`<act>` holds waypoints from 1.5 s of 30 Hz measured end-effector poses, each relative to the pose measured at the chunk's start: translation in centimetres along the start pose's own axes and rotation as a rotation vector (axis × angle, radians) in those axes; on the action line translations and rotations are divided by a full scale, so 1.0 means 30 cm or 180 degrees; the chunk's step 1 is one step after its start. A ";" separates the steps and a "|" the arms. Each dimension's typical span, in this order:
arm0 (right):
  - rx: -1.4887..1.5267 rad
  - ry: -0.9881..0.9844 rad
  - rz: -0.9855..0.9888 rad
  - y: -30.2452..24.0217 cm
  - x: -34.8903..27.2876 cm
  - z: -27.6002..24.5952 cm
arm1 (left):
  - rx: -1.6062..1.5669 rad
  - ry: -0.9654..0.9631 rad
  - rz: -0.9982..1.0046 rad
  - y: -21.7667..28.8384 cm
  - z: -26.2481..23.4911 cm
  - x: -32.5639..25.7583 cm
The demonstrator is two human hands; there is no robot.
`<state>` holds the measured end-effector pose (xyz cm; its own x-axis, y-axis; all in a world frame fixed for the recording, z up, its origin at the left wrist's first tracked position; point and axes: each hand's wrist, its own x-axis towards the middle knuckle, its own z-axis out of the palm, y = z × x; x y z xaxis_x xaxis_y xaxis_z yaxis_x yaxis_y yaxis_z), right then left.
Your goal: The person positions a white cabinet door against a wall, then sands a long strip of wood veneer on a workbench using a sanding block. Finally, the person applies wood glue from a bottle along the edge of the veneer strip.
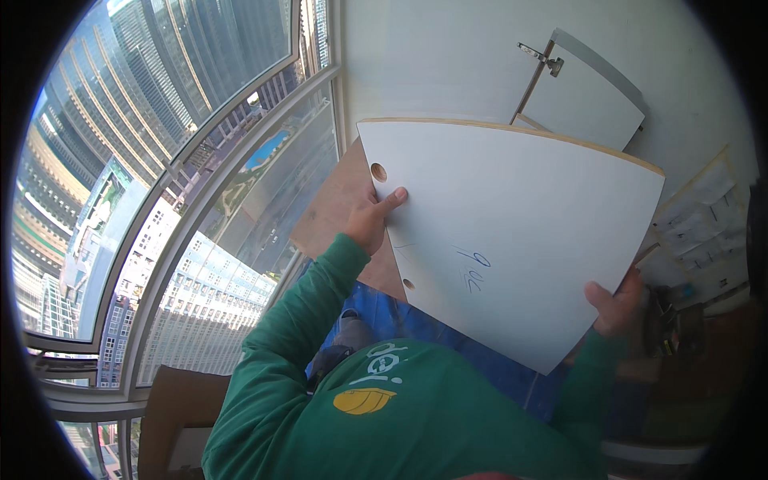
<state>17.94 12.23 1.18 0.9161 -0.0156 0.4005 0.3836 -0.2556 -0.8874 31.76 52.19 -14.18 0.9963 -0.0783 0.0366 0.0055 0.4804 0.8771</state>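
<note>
A white cabinet door panel [512,216] is held up in front of me, tilted. Its far edge shows bare wood colour, and two round holes run along its left side, with pen marks on the face. My left hand [372,220] grips the left edge between those holes, thumb on the face. On the lower right edge my right hand [614,306] is closed the same way, its thumb on the face and its other fingers mostly hidden behind.
Another white panel with a metal hinge [552,60] leans against the far wall. Brown cardboard [340,216] and a blue floor covering [436,320] lie below. Tall windows [216,184] line the left. Papers [704,216] and dark tools [672,320] are at the right.
</note>
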 end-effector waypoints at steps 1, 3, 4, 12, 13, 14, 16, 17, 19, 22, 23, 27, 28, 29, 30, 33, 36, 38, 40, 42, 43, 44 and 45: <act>-0.0143 -0.0013 0.0031 0.053 -0.065 0.018 | -0.0028 -0.0061 -0.0134 -0.062 -0.050 -0.047; -0.0407 -0.0088 0.0106 0.097 -0.025 -0.009 | -0.0051 0.0057 -0.0227 -0.118 -0.031 -0.029; -0.0493 -0.0090 0.0184 0.128 -0.022 -0.007 | -0.0056 0.0076 -0.0290 -0.137 -0.037 -0.014; -0.0370 0.0116 0.0688 0.291 0.207 0.318 | 0.0801 -0.0027 0.0736 0.100 -0.303 0.365; -0.0383 0.0127 0.0621 0.300 0.284 0.395 | 0.0972 -0.0023 0.0832 0.162 -0.371 0.453; -0.0377 0.0130 0.0570 0.328 0.366 0.479 | 0.1133 0.0008 0.0943 0.219 -0.442 0.544; -0.0373 0.0154 0.0541 0.369 0.524 0.590 | 0.1347 0.0024 0.1118 0.298 -0.550 0.721; -0.0318 0.0163 0.0556 0.397 0.603 0.635 | 0.1596 0.0066 0.1114 0.336 -0.606 0.812; -0.0279 0.0262 0.0891 0.431 0.767 0.743 | 0.1975 0.0157 0.1167 0.388 -0.723 1.018; -0.0559 0.0353 0.1442 0.495 0.967 0.918 | 0.2233 0.0282 0.1327 0.401 -0.874 1.218; -0.0567 0.0338 0.1505 0.548 1.014 0.950 | 0.2168 0.0284 0.1358 0.393 -0.893 1.253; -0.0399 0.0282 0.1763 0.750 1.185 1.073 | 0.2096 0.0288 0.1285 0.355 -1.018 1.410; -0.0347 0.0307 0.1821 0.813 1.200 1.077 | 0.2067 0.0258 0.1103 0.327 -1.010 1.425; -0.0275 0.0304 0.1850 0.865 1.228 1.084 | 0.2118 0.0289 0.1074 0.307 -1.012 1.450; -0.0271 0.0323 0.1883 0.914 1.254 1.084 | 0.2166 0.0319 0.1046 0.286 -1.011 1.474; -0.0255 0.0349 0.2042 1.040 1.290 1.089 | 0.2287 0.0369 0.0752 0.234 -1.017 1.528; -0.0217 0.0299 0.2125 1.105 1.327 1.105 | 0.2257 0.0373 0.0826 0.183 -1.058 1.577; -0.0237 0.0297 0.2150 1.135 1.339 1.108 | 0.2224 0.0392 0.0869 0.155 -1.058 1.593; -0.0178 0.0315 0.2202 1.164 1.359 1.095 | 0.2305 0.0482 0.0769 0.134 -1.040 1.608; -0.0172 0.0308 0.2272 1.196 1.363 1.077 | 0.2411 0.0521 0.0703 0.125 -1.020 1.613; -0.0186 0.0285 0.2287 1.207 1.379 1.074 | 0.2483 0.0527 0.0718 0.125 -1.023 1.631; -0.0200 0.0263 0.2301 1.218 1.392 1.072 | 0.2553 0.0534 0.0734 0.123 -1.024 1.645; -0.0202 0.0289 0.2396 1.231 1.371 1.075 | 0.2732 0.0557 0.0694 0.110 -1.029 1.641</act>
<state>73.54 33.31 -22.48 0.9137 -0.2867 -0.2882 -0.3512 -0.1996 -0.9148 83.47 76.88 -24.27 0.9670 0.1058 0.2319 -0.1814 -0.3537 0.9176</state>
